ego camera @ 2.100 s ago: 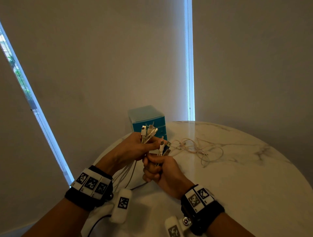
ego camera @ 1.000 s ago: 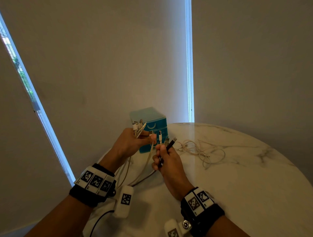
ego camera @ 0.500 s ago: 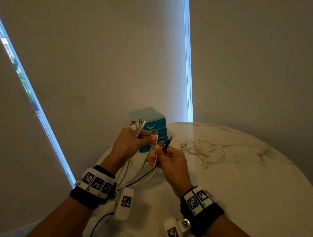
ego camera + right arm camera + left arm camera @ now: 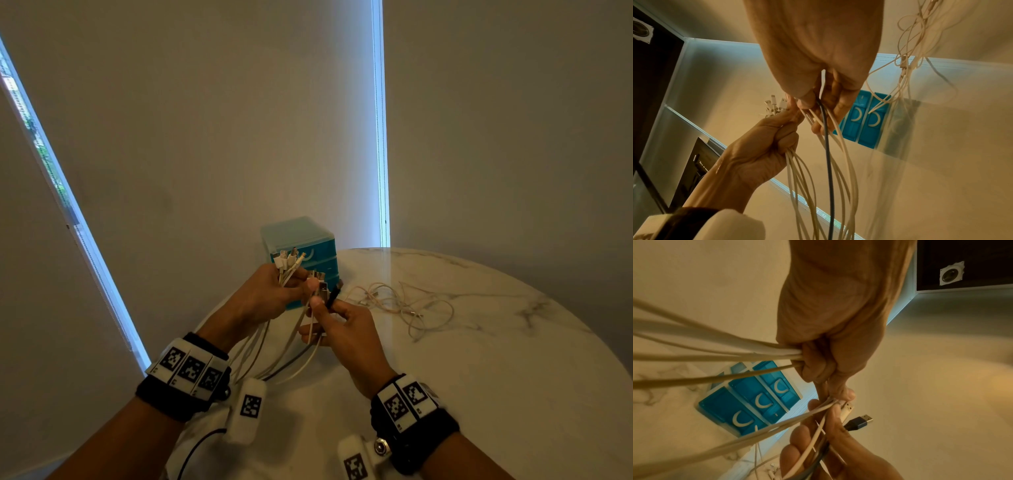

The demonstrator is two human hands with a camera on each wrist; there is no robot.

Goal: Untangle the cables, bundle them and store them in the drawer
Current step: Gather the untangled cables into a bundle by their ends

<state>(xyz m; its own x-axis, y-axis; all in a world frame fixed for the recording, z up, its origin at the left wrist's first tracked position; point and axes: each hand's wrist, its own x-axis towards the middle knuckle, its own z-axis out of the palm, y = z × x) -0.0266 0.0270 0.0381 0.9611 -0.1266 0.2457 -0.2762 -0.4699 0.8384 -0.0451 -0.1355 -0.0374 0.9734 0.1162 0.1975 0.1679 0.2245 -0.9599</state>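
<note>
My left hand (image 4: 274, 294) grips a bunch of white cables (image 4: 289, 263), their plug ends sticking up above the fist (image 4: 818, 368). My right hand (image 4: 337, 318) pinches a black USB cable (image 4: 333, 296) and a few white cable ends between thumb and fingers. The two hands meet above the table's left side. The black plug (image 4: 858, 422) points away from the right hand. The cables (image 4: 824, 170) hang in loops below both hands. A small blue drawer unit (image 4: 303, 253) stands just behind the hands, its three drawers (image 4: 756, 400) shut.
A thin tangled beige cable (image 4: 404, 305) lies loose on the round marble table (image 4: 479, 377), right of the drawer unit. Window blinds with bright gaps stand behind the table.
The hands, parted one second ago, have come together again. The right hand has brought its black and white cable ends up against the left hand's thumb.
</note>
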